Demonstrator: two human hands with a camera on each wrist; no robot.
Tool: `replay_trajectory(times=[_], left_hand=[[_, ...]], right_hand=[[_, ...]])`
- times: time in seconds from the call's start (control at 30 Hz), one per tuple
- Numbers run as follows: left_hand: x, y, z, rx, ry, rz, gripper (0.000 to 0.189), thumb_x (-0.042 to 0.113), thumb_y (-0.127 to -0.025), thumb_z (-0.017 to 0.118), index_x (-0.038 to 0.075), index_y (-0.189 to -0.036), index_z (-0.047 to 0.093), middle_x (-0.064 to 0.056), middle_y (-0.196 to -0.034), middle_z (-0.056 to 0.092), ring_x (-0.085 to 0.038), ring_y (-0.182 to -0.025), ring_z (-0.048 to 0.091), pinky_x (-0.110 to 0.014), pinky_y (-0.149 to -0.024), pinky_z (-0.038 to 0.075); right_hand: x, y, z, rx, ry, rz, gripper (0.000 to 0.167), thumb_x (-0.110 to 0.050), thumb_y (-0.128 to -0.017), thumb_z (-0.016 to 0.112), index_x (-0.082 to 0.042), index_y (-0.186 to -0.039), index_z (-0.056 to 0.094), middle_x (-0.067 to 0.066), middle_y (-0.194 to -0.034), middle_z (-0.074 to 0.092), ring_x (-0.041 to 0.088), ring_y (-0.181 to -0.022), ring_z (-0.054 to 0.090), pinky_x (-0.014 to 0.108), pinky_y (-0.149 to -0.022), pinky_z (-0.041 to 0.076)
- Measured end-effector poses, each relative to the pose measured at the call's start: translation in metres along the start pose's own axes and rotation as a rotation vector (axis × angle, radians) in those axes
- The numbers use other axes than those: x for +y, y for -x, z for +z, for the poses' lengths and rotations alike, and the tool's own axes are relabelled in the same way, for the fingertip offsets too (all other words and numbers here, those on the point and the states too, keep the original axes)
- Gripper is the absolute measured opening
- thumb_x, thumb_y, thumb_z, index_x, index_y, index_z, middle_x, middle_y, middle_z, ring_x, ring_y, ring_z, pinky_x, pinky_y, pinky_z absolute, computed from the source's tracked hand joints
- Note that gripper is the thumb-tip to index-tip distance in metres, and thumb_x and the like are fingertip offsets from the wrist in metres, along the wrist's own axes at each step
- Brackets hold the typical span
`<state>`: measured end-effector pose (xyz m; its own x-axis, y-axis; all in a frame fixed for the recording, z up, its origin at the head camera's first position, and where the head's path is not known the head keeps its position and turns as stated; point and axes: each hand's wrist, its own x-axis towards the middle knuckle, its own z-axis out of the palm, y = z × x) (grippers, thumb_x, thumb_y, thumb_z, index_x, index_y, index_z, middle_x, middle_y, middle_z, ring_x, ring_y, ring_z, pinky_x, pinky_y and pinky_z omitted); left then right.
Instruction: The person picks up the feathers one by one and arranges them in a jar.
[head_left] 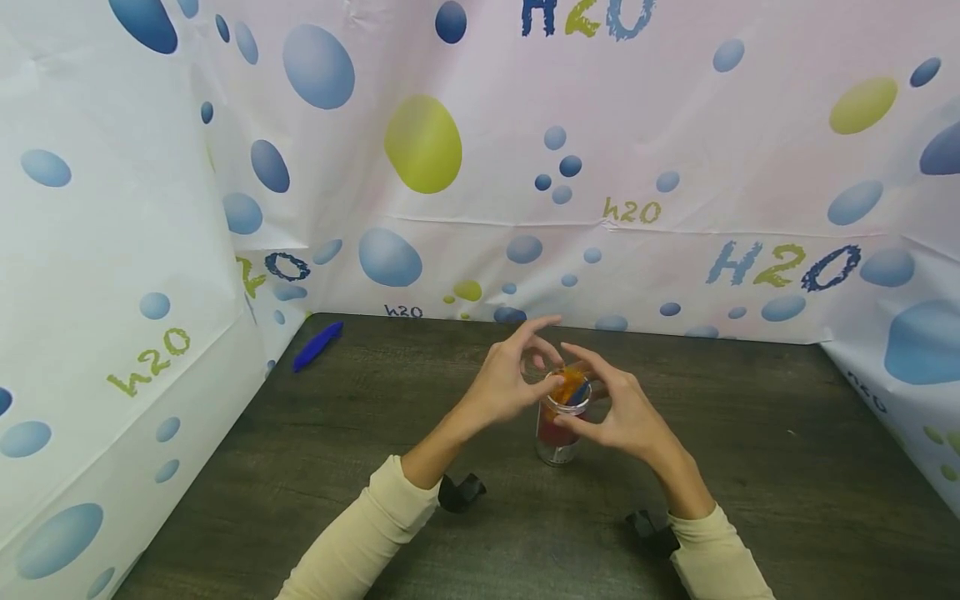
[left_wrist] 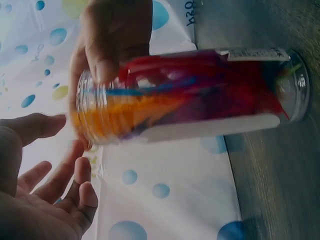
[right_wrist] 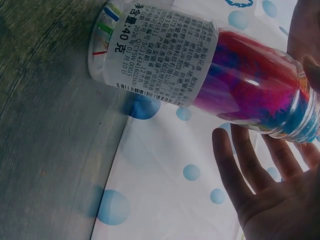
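Observation:
A clear screw-neck jar [head_left: 557, 433] stands upright on the table between my hands. Through its wall show red, orange, magenta and blue feather-like pieces [right_wrist: 280, 105]; an orange one and a blue tip reach its uncapped mouth. My right hand [head_left: 626, 408] holds the neck, thumb in front and a finger behind, as the left wrist view shows. Beside the mouth is my left hand [head_left: 506, 379], thumb and fingers loosely bent and holding nothing; in the left wrist view its fingertips [left_wrist: 87, 192] are apart from the glass. A white printed label [right_wrist: 162, 52] covers the jar's lower part.
On the dark wooden table [head_left: 300, 467], a slender blue piece [head_left: 318, 346] lies at the far left corner. White sheeting [head_left: 495, 108] with blue and green spots walls the back and both sides. Black straps [head_left: 460, 492] sit at my wrists.

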<state>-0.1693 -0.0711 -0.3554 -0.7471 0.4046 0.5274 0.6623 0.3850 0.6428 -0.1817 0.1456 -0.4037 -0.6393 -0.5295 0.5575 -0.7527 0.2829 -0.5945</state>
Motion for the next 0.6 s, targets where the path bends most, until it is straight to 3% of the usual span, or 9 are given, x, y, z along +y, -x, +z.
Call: replay_trajectory(times=[0.07,0.17,0.3,0.5,0.6], left_hand=[[-0.004,0.001,-0.004,0.048,0.01,0.009,0.06,0.001,-0.09,0.078,-0.002,-0.144,0.05,-0.013,-0.1,0.073,-0.028,-0.082,0.064,-0.029,-0.062,0.05],[-0.01,0.003,-0.013,0.111,0.004,0.017,0.046,0.001,-0.092,0.075,-0.003,-0.134,0.059,-0.013,-0.097,0.073,-0.027,-0.078,0.064,-0.026,-0.06,0.047],[-0.024,0.009,-0.027,0.15,-0.092,0.001,0.028,-0.003,-0.093,0.073,-0.004,-0.12,0.067,-0.011,-0.09,0.072,-0.022,-0.076,0.066,-0.029,-0.061,0.051],[-0.06,0.029,-0.052,0.124,-0.455,-0.032,0.021,-0.003,-0.091,0.075,-0.002,-0.111,0.07,-0.011,-0.095,0.072,-0.022,-0.08,0.071,-0.035,-0.07,0.061],[-0.078,0.042,-0.065,0.143,-0.63,-0.055,0.02,0.0,-0.088,0.078,0.0,-0.107,0.071,-0.009,-0.092,0.072,-0.022,-0.077,0.07,-0.036,-0.068,0.06]], right_hand=[[0.0,0.0,0.0,-0.001,-0.003,0.012,0.089,-0.006,-0.077,0.089,-0.004,-0.153,0.044,0.014,-0.117,0.072,0.026,-0.097,0.071,0.041,-0.076,0.064],[-0.002,0.0,0.0,-0.002,-0.002,0.028,0.089,-0.006,-0.077,0.09,-0.005,-0.154,0.044,0.014,-0.117,0.071,0.025,-0.097,0.071,0.039,-0.076,0.064],[-0.003,0.0,-0.002,-0.002,0.007,0.039,0.09,-0.007,-0.077,0.09,-0.006,-0.154,0.044,0.013,-0.117,0.071,0.023,-0.096,0.07,0.036,-0.076,0.063],[-0.002,0.0,-0.002,0.0,0.004,0.032,0.09,-0.006,-0.076,0.09,-0.006,-0.154,0.044,0.013,-0.116,0.07,0.022,-0.095,0.069,0.033,-0.076,0.063],[-0.002,0.0,0.0,0.001,-0.007,0.024,0.09,-0.005,-0.076,0.09,-0.006,-0.153,0.044,0.014,-0.115,0.07,0.023,-0.094,0.069,0.035,-0.074,0.063]])
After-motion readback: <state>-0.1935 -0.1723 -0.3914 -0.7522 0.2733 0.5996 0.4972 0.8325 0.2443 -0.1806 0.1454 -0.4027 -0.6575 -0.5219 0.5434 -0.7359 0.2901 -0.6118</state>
